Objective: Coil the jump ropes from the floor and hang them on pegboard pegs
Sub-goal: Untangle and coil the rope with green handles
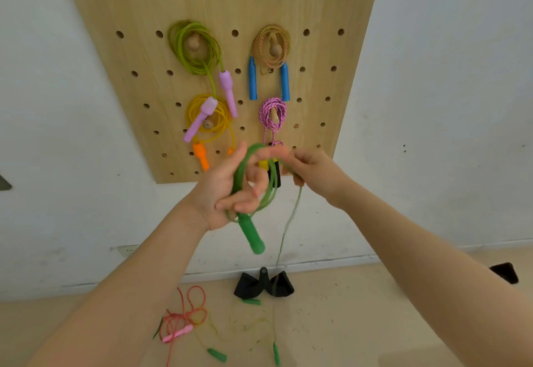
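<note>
My left hand (227, 190) holds several loops of a green jump rope (271, 190), and one green handle (253, 235) hangs below my palm. To the right, my right hand (310, 169) pinches the same rope, whose loose end (284, 236) drops to the floor. The wooden pegboard (317, 14) behind my hands carries several coiled ropes: a green one with purple handles (193, 47), a tan one with blue handles (271, 46), a yellow one with orange handles (215, 119) and a pink one (272, 114).
Beige floor lies below, with a pink-red rope (184, 317) in a loose tangle, a thin yellow-green rope with green handles (217, 355) and the other green handle (276, 353). A black object (264, 283) sits against the white wall. Another dark object (503, 273) is at the right.
</note>
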Demonstrator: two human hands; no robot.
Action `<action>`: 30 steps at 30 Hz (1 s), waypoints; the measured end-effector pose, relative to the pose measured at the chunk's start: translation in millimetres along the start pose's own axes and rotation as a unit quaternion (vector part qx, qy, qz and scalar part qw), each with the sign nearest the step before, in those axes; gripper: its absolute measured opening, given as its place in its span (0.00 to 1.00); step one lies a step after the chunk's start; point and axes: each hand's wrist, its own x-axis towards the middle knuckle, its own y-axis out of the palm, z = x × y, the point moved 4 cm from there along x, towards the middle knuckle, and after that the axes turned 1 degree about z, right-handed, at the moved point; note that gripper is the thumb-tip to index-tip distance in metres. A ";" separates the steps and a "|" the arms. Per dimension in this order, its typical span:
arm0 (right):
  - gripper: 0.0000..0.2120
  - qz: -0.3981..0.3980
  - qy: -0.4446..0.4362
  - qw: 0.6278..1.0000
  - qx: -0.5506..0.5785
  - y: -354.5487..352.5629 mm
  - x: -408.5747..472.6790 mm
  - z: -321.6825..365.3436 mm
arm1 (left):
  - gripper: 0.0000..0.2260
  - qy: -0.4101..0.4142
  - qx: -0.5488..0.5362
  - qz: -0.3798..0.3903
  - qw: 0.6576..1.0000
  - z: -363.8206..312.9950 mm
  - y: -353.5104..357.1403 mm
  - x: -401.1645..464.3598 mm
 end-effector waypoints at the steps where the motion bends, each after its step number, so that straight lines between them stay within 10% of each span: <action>1: 0.17 0.036 0.021 0.999 -0.009 4.8 -3.9 -6.0 | 0.23 0.039 -0.031 -0.011 0.999 -5.3 -1.3 1.8; 6: 0.12 0.265 0.046 0.939 -0.214 32.7 -33.1 -16.1 | 0.17 0.175 -0.009 -0.267 0.948 -12.8 -41.7 11.9; 10: 0.09 0.353 -0.011 0.899 -0.259 27.2 -52.3 13.5 | 0.21 0.030 0.195 -0.399 0.896 19.1 -71.6 11.7; 17: 0.04 0.004 -0.121 0.992 -0.040 -39.4 -20.4 22.6 | 0.33 -0.137 0.158 -0.107 0.972 62.9 -11.2 26.4; 22: 0.14 0.039 -0.012 0.998 -0.048 -34.6 -26.1 -33.3 | 0.28 0.016 -0.100 0.075 0.992 45.3 22.2 41.0; 25: 0.13 0.182 0.035 0.975 -0.125 -14.2 -45.0 -52.2 | 0.25 0.112 -0.026 -0.122 0.986 35.8 12.2 45.3; 30: 0.09 0.345 -0.011 0.917 -0.199 -11.7 -75.1 -20.4 | 0.09 0.116 0.148 -0.450 0.873 46.4 -33.2 38.4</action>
